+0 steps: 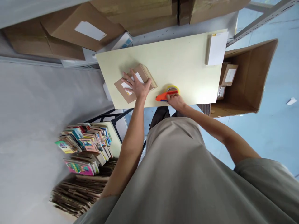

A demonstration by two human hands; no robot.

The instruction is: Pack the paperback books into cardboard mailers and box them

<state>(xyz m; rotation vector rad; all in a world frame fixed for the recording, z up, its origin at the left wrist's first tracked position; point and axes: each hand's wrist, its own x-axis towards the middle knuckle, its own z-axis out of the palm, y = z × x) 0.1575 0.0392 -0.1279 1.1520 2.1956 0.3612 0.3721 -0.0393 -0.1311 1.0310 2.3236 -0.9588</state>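
Left hand (137, 88) spread on labelled carton (144, 74); right hand (176, 101) curled on orange tape dispenser (161, 97)

Both hands are at work over the pale tabletop (189, 67). The left lies palm down across the carton, fingers fanned out and thumb towards the end nearest the dispenser. It presses on the carton and partly covers the white label (140, 77); no grasp around the carton is visible.

The right hand is closed on the dispenser, which sits near the tabletop's edge on the wearer's side. Red and blue parts show on the tool, with a yellow-rimmed ring (172, 86) beside the fingers. Whether the dispenser touches the tabletop cannot be determined. The carton lies at an angle on the left half of the tabletop, apart from the dispenser.

A white box (217, 49) stands at the far right corner of the tabletop. Beyond the right edge is a large open-topped carton (251, 74) containing smaller labelled packages (230, 75). Behind the tabletop, a shelf (158, 36) bears several brown cartons (80, 26). At lower left, rows of books (90, 138) are noted, with a stack of cardboard sheets (78, 194) nearer the wearer. One white scrap (291, 101) lies on the blue floor (277, 133) at right.
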